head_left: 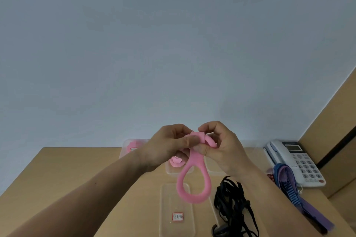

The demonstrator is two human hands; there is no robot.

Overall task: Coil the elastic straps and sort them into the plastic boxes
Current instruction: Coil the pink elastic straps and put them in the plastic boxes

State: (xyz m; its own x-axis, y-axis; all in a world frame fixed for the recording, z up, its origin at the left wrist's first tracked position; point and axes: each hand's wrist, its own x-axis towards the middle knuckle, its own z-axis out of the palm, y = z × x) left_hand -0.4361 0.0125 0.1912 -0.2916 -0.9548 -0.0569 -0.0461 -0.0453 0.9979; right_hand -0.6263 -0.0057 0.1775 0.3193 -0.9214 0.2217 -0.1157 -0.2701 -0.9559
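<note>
A pink elastic strap (194, 183) is held up above the wooden table (81, 179). My left hand (167, 146) and my right hand (221, 146) both pinch its folded upper end, fingertips almost meeting. A long loop of the strap hangs down below my hands. Under them stands a clear plastic box (174, 170) with a coiled pink strap (176, 161) inside. Another clear box (133, 147) with pink contents sits at the back left, partly hidden by my left wrist.
A clear lid (176, 209) with a red-edged label lies near the front. A tangle of black straps (233, 206) lies right of it. Blue and purple straps (294, 188) stretch along the right side, beside a white desk telephone (296, 161). A brown panel rises at right.
</note>
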